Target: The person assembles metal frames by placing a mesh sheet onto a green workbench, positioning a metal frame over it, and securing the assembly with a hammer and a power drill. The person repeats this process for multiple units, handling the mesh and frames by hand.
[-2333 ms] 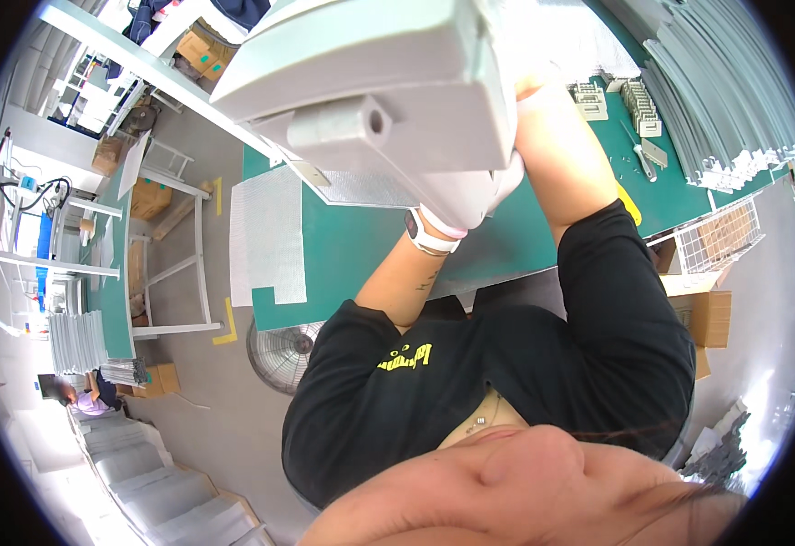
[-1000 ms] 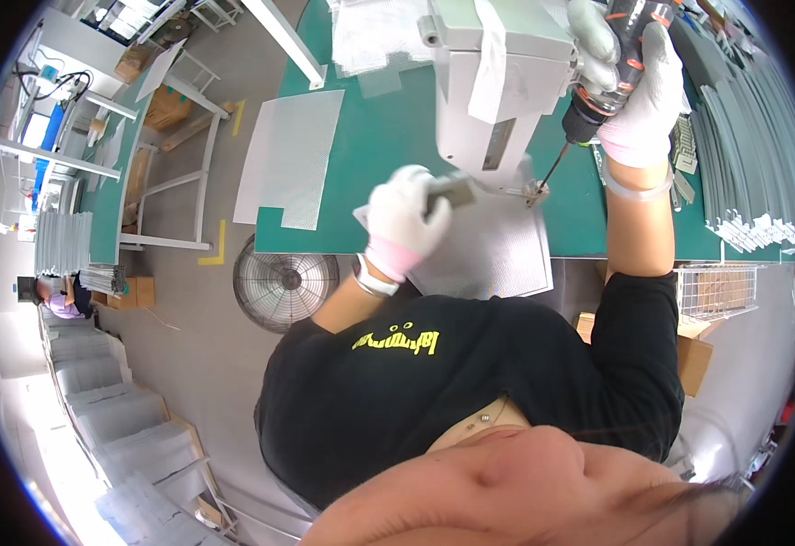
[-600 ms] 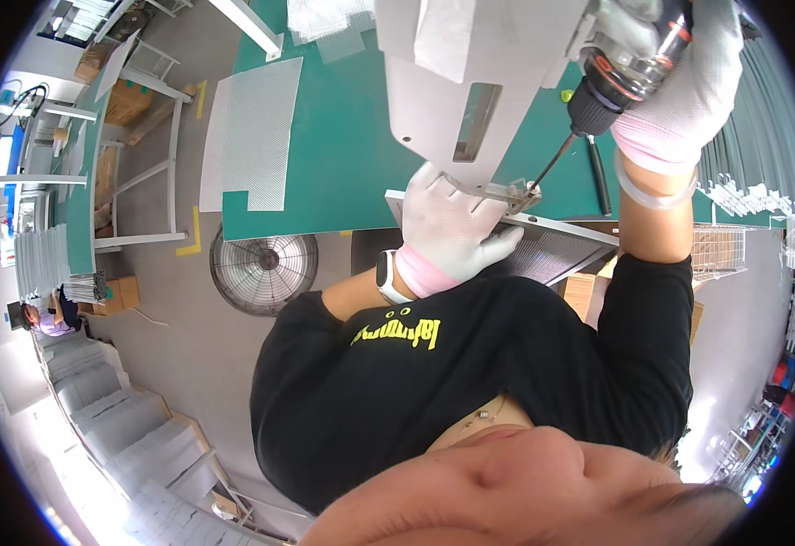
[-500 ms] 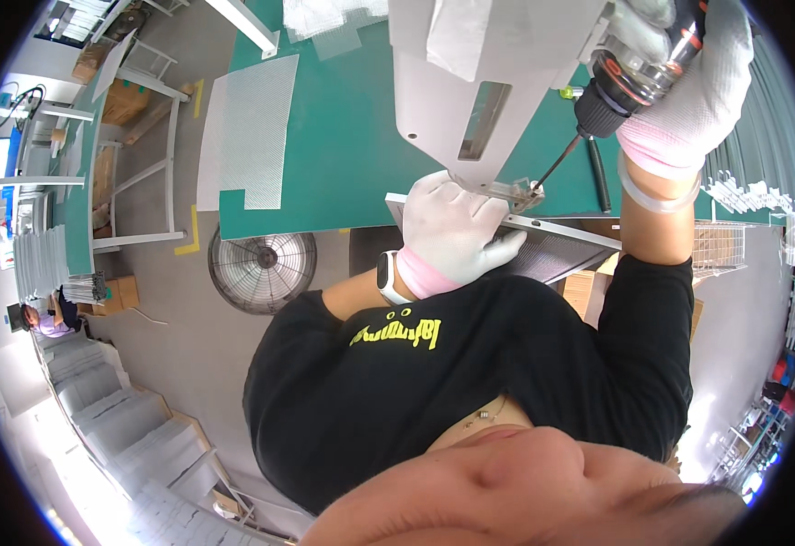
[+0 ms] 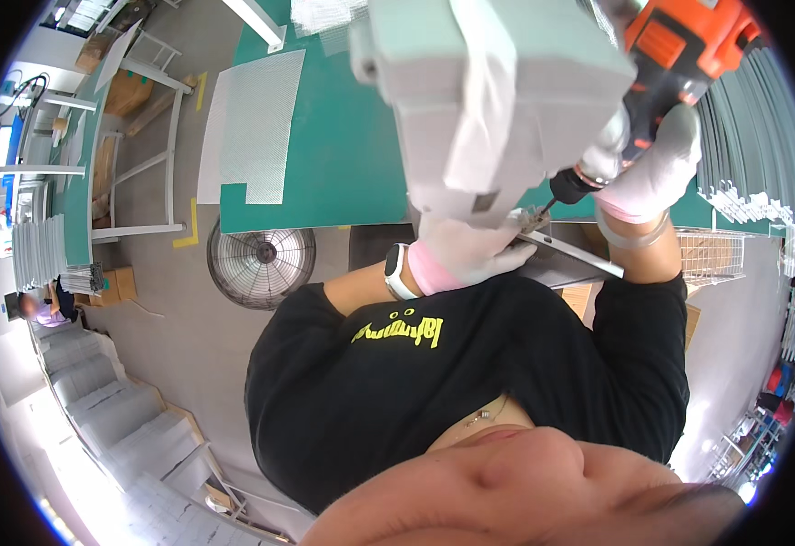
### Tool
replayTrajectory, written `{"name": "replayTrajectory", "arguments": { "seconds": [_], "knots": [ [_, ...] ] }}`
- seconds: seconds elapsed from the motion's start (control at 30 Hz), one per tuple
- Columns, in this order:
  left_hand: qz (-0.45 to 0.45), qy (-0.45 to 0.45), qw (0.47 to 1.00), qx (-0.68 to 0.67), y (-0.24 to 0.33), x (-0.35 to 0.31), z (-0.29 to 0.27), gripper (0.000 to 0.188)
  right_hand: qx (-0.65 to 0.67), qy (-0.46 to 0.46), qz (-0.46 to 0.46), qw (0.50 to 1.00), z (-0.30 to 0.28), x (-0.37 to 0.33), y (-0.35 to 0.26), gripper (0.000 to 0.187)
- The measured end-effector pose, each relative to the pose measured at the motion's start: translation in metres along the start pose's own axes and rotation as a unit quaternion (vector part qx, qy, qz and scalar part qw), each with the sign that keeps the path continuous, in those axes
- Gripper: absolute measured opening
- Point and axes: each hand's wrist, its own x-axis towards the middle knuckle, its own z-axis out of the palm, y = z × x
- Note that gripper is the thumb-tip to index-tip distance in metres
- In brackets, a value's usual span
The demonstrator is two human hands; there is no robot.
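Observation:
My right hand (image 5: 657,168), in a white glove with a pink cuff, grips an orange and black cordless drill (image 5: 688,41). The drill's chuck points down and left, its bit reaching the corner of a silver metal frame (image 5: 579,255) with a dark panel. My left hand (image 5: 470,250), also gloved, is closed round that same corner, beside the bit tip. A small piece at the corner is too blurred to make out. Directly above my left hand is a large grey housing (image 5: 516,100) with a white strip, hiding part of my fingers.
The green worktop (image 5: 352,155) carries a perforated white sheet (image 5: 265,127) on the left. A round floor fan (image 5: 265,255) stands beyond its near edge. A wire basket (image 5: 711,255) and hanging grey strips (image 5: 752,136) are at the right. Another person (image 5: 51,305) is far left.
The drill has tilted, bringing its orange body into view, and my right hand has moved slightly lower and left. The grey housing shows a different side and covers more of the worktop.

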Motion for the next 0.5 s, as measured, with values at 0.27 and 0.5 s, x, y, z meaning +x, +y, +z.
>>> {"name": "replayTrajectory", "arguments": {
  "seconds": [0.27, 0.5],
  "knots": [
    [-0.01, 0.054, 0.998, 0.009, -0.004, -0.005, 0.024, 0.035, 0.095, -0.052, 0.013, 0.994, -0.011, 0.0, 0.011, 0.076],
    [-0.019, 0.033, 0.999, -0.011, -0.003, -0.011, 0.018, 0.034, 0.084, 0.021, 0.035, 0.996, -0.014, -0.021, 0.048, 0.088]
  ]
}}
